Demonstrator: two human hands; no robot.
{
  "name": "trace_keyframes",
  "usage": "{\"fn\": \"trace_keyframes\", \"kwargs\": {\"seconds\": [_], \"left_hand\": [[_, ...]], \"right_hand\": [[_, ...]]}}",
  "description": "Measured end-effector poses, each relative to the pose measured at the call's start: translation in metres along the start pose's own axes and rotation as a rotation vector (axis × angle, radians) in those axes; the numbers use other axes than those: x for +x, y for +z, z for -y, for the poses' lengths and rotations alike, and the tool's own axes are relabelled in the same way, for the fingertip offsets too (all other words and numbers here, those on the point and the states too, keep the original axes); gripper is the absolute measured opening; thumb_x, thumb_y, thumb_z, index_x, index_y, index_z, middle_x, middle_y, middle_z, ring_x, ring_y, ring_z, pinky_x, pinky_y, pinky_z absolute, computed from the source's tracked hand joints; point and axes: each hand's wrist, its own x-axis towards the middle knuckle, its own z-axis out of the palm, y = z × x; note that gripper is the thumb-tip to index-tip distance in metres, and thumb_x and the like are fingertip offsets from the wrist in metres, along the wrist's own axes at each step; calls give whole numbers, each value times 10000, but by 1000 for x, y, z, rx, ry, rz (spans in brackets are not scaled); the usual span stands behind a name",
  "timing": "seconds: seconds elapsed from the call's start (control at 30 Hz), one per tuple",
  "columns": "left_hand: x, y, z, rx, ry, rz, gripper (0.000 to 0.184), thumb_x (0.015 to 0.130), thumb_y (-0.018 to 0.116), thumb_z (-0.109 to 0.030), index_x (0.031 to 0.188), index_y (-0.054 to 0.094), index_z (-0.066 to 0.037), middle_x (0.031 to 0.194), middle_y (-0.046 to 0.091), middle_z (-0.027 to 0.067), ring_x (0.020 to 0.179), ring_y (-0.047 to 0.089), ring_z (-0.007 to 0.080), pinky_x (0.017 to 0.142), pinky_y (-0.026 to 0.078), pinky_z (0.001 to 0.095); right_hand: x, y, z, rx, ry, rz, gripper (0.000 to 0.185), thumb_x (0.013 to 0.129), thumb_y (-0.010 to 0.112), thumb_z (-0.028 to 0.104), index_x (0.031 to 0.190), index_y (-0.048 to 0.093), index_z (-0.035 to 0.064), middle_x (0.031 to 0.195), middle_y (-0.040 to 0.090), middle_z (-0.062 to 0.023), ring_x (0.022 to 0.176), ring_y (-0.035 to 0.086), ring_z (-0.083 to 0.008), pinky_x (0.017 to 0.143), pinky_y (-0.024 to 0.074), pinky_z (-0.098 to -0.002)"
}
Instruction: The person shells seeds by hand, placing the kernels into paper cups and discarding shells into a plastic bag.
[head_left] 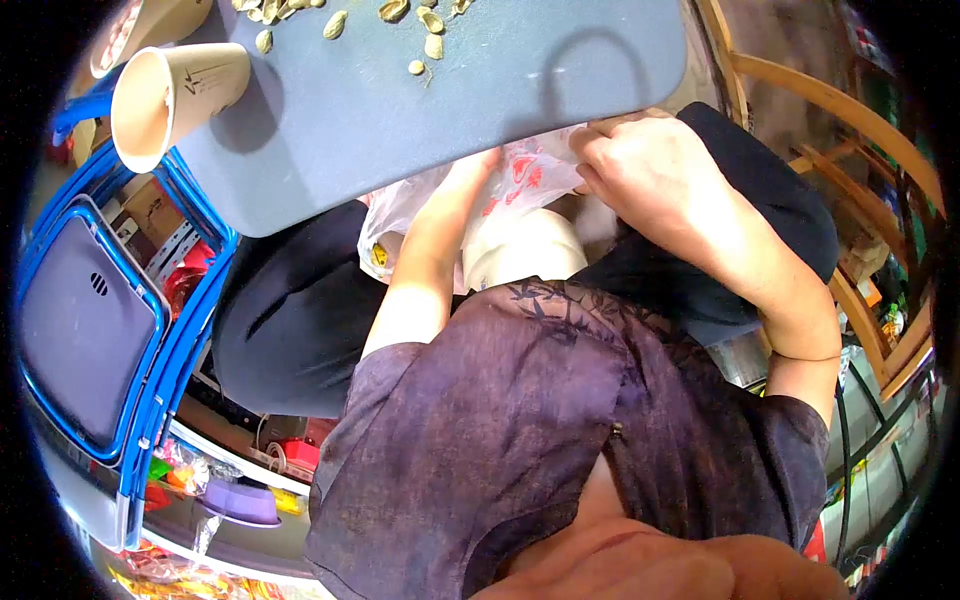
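Observation:
Below the front edge of the grey table point(400, 140) a thin, clear plastic bag with red print point(525, 172) hangs between my knees. My left hand point(478, 165) reaches down into or behind the bag; its fingers are hidden by the table edge and the plastic. At the table's front right, my right hand point(640, 155) is closed, its fingers pinching the bag's upper edge. Under the bag, between my legs, there is a cream-white rounded container point(525, 248), only partly visible.
A paper cup point(180, 105) lies tilted at the table's left edge, another cup point(150, 30) behind it. Several green-brown shells point(395, 12) are scattered along the far side. Blue-framed folding chairs point(95, 320) stand at left, a wooden chair point(840, 95) at right.

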Motion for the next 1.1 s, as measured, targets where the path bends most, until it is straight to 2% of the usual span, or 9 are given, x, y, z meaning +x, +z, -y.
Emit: {"fn": "trace_keyframes", "kwargs": {"seconds": [0.3, 0.53, 0.6, 0.67, 0.7, 0.73, 0.87, 0.97, 1.1], "left_hand": [[-17, -20, 32, 63, 43, 141, 206, 829, 564, -212, 944, 627, -53, 898, 673, 220, 877, 650, 400, 794, 500, 500], [-53, -134, 37, 231, 191, 650, 288, 836, 600, -213, 1070, 611, -46, 1000, 662, 228, 931, 640, 389, 798, 504, 470], [-67, -191, 8, 252, 255, 649, 244, 859, 610, -234, 1022, 597, -53, 897, 668, 164, 790, 646, 303, 717, 512, 410], [-84, -247, -28, -203, -111, 928, 200, 887, 619, -257, 953, 572, -74, 771, 597, 52, 692, 582, 164, 647, 497, 326], [-94, -268, -41, -312, -118, 949, 191, 928, 621, -285, 926, 550, -107, 717, 483, -51, 683, 479, 58, 598, 416, 237], [-104, -289, -53, -418, -94, 976, 193, 921, 627, -290, 906, 548, -115, 734, 497, -52, 682, 481, 69, 609, 410, 231], [-136, -353, -97, -416, -23, 960, 192, 907, 631, -302, 932, 563, -124, 754, 497, -63, 679, 471, 60, 625, 408, 227], [-146, -386, -118, -504, 73, 874, 185, 906, 629, -277, 954, 584, -105, 749, 514, -56, 655, 467, 58, 596, 403, 216], [-145, -424, -134, -504, 227, 633, 152, 947, 607, -238, 993, 579, -96, 763, 508, -65, 655, 456, 36, 558, 376, 205]], "right_hand": [[-4, -2, -1, -81, -17, 20, 98, 741, 598, 94, 795, 642, 26, 720, 660, -156, 724, 680, -304, 646, 546, -392], [-19, -7, 2, -24, -153, -33, 126, 723, 609, 82, 797, 643, -14, 726, 648, -195, 718, 674, -348, 649, 549, -418], [-19, 1, 0, 27, -159, -70, 143, 731, 601, 73, 820, 654, -25, 745, 648, -217, 733, 675, -354, 664, 550, -427], [-13, 2, 6, -32, 76, 66, 189, 737, 663, 145, 858, 630, 4, 781, 643, -175, 798, 644, -371, 732, 523, -439], [-15, -6, 8, -36, 41, 37, 204, 802, 617, 192, 876, 638, 3, 783, 646, -183, 789, 642, -376, 728, 518, -447], [-15, -17, 13, -54, 31, 6, 204, 802, 617, 192, 876, 638, 3, 783, 646, -183, 789, 642, -376, 728, 518, -447], [-4, -43, 24, 182, -77, 13, 252, 851, 588, 222, 887, 619, -25, 772, 639, -194, 733, 618, -354, 677, 487, -411], [18, -51, 24, 546, -68, 49, 276, 877, 599, 245, 916, 648, -24, 737, 629, -109, 684, 582, -178, 646, 483, -329], [62, -52, 24, 750, -25, 124, 279, 926, 582, 264, 974, 667, 3, 861, 672, -33, 732, 605, -110, 679, 508, -234]]}}
